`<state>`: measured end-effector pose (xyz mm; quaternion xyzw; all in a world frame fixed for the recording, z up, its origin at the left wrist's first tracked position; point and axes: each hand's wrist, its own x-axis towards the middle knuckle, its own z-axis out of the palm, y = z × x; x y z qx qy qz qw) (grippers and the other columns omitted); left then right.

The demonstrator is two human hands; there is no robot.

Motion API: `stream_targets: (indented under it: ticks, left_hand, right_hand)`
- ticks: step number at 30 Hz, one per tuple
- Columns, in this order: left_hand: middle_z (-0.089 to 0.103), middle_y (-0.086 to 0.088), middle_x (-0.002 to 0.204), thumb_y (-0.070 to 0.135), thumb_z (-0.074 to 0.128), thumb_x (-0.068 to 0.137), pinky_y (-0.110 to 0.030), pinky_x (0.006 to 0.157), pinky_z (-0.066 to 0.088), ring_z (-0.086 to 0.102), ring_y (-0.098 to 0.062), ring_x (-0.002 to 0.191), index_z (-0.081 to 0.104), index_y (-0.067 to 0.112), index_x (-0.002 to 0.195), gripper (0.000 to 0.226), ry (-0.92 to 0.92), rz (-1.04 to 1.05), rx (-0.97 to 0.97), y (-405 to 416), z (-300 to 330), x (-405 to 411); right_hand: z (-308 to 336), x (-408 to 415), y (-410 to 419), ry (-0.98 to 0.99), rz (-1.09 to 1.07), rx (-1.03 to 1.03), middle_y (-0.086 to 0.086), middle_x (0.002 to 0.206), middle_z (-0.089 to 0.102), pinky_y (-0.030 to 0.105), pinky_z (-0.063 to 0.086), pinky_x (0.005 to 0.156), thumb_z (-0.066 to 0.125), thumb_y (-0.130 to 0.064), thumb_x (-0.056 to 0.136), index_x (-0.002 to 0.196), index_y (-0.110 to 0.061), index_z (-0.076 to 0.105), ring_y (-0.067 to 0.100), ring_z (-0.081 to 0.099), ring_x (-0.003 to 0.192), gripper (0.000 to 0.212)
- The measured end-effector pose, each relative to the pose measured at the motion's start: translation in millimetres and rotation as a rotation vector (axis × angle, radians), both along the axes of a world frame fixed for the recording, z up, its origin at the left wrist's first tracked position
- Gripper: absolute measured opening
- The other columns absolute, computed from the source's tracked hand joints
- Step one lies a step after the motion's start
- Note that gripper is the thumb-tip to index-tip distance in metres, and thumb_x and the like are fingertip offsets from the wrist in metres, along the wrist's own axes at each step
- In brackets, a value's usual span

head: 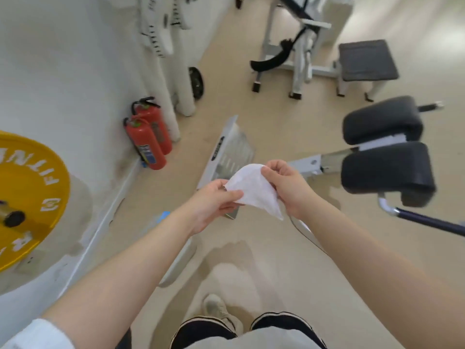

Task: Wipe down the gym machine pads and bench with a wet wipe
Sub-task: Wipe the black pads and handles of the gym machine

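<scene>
The person stands on the gym floor with both arms stretched forward, and the wet wipe (254, 191) hangs in the air between the two hands. The left hand (214, 205) pinches its near-left edge between thumb and fingers, while the right hand (283, 185) pinches the far-right edge with fingers curled over it. The wipe is spread partly open, with one loose corner drooping below the right hand, so the step in hand looks like unfolding or readying the wipe rather than wiping.

Nothing is being wiped at this moment. The wipe touches no pad; it hangs above the floor and a white metal footplate (227, 157) that lies beyond the hands. The two dark machine pads (385, 147) sit to the right of the right hand and a little beyond it, apart from the wipe. The small padded bench (366, 60) stands well beyond the hands, farther off on the right, next to a white machine frame (289, 46).

Whether any pad has already been cleaned cannot be told: the pads are blurred and show no plain sheen of wetness. Judging by how things lie, the work on the pads and bench seems at or near its start, with the nearest pads to the right the likely first surface.

To the left of the left hand, two red fire extinguishers (148, 137) lean at the wall, and a yellow weight plate (27, 197) fills the left edge.
</scene>
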<state>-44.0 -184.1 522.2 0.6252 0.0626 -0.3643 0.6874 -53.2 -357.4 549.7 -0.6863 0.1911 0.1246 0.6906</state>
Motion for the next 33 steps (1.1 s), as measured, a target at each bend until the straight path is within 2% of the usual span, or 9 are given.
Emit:
stream_targets:
  ticks: [5, 9, 12, 15, 19, 22, 25, 29, 33]
  left_hand:
    - [0.062, -0.003, 0.081, -0.013, 0.051, 0.084, -0.018, 0.066, 0.053, 0.064, -0.007, 0.066, 0.055, 0.009, 0.091, 0.024, -0.052, -0.096, -0.026, -69.7, 2.1, -29.5]
    - [0.042, -0.008, 0.068, -0.023, 0.038, 0.075, -0.012, 0.046, 0.037, 0.048, -0.008, 0.048, 0.048, 0.006, 0.072, 0.03, -0.115, -0.217, 0.005, -143.5, 12.9, -70.7]
    - [0.049, -0.014, 0.091, 0.0, 0.046, 0.062, -0.027, 0.062, 0.036, 0.045, -0.023, 0.08, 0.054, 0.003, 0.1, 0.039, -0.077, -0.332, -0.071, -210.2, 17.7, -113.9]
    - [0.06, -0.012, 0.097, 0.012, 0.052, 0.087, -0.029, 0.072, 0.044, 0.054, -0.023, 0.082, 0.057, 0.003, 0.111, 0.026, -0.136, -0.388, -0.089, -276.5, 13.8, -163.1]
    - [0.065, -0.005, 0.088, 0.011, 0.047, 0.094, -0.02, 0.065, 0.047, 0.058, -0.015, 0.074, 0.063, 0.009, 0.099, 0.016, -0.241, -0.391, -0.063, -360.3, 12.6, -228.2]
    - [0.062, -0.003, 0.083, 0.015, 0.048, 0.093, -0.024, 0.068, 0.045, 0.055, -0.017, 0.074, 0.06, 0.013, 0.089, 0.013, -0.302, -0.432, -0.003, -414.2, 13.2, -255.9]
    - [0.061, -0.002, 0.076, 0.015, 0.048, 0.093, -0.025, 0.063, 0.045, 0.055, -0.015, 0.066, 0.058, 0.01, 0.089, 0.012, -0.397, -0.501, 0.054, -451.8, 14.9, -268.1]
    - [0.065, -0.009, 0.085, 0.012, 0.048, 0.095, -0.025, 0.065, 0.052, 0.062, -0.018, 0.073, 0.06, 0.008, 0.103, 0.015, -0.414, -0.601, 0.007, -493.6, 13.2, -257.7]
    - [0.067, -0.006, 0.082, -0.009, 0.045, 0.088, -0.026, 0.077, 0.048, 0.062, -0.014, 0.078, 0.072, 0.007, 0.082, 0.032, -0.467, -0.607, -0.038, -551.8, 16.8, -220.3]
  right_hand:
    - [1.9, -65.7, -75.3, -0.05, -0.177, -0.107, -0.002, 0.062, 0.045, 0.019, 0.033, 0.05, 0.047, -0.008, 0.094, 0.072, -0.017, 0.046, 0.01, 0.04, 0.052, 0.023]
    - [0.6, -129.8, -140.7, -0.013, -0.308, -0.135, 0.003, 0.068, 0.049, 0.028, 0.046, 0.061, 0.047, -0.009, 0.094, 0.074, -0.015, 0.047, 0.014, 0.046, 0.061, 0.021]
    - [0.0, -180.7, -194.9, -0.008, -0.387, -0.17, 0.005, 0.076, 0.051, 0.035, 0.048, 0.069, 0.046, -0.013, 0.094, 0.078, -0.016, 0.048, 0.019, 0.049, 0.071, 0.017]
    - [4.7, -236.1, -257.1, -0.044, -0.48, -0.176, 0.006, 0.078, 0.052, 0.039, 0.046, 0.075, 0.048, -0.014, 0.093, 0.08, -0.018, 0.05, 0.023, 0.049, 0.076, 0.013]
    - [8.2, -317.0, -335.3, 0.018, -0.471, 0.102, 0.003, 0.083, 0.066, 0.028, 0.055, 0.073, 0.05, -0.021, 0.094, 0.095, -0.011, 0.061, 0.018, 0.064, 0.077, 0.015]
    - [-0.4, -360.6, -381.2, 0.154, -0.444, 0.294, 0.002, 0.078, 0.067, 0.026, 0.053, 0.071, 0.053, -0.023, 0.092, 0.09, -0.009, 0.062, 0.015, 0.065, 0.07, 0.016]
    - [-14.5, -378.6, -417.7, 0.131, -0.526, 0.294, 0.0, 0.073, 0.066, 0.02, 0.053, 0.053, 0.051, -0.011, 0.092, 0.088, -0.013, 0.057, 0.01, 0.064, 0.058, 0.008]
    - [-20.0, -370.8, -470.8, -0.015, -0.55, 0.27, -0.001, 0.077, 0.067, 0.02, 0.052, 0.051, 0.045, -0.004, 0.094, 0.097, -0.016, 0.058, 0.009, 0.064, 0.059, 0.019]
    - [-12.9, -346.8, -538.5, -0.209, -0.463, 0.177, -0.007, 0.065, 0.069, 0.017, 0.051, 0.056, 0.036, 0.015, 0.088, 0.066, -0.02, 0.07, 0.006, 0.063, 0.06, 0.053]
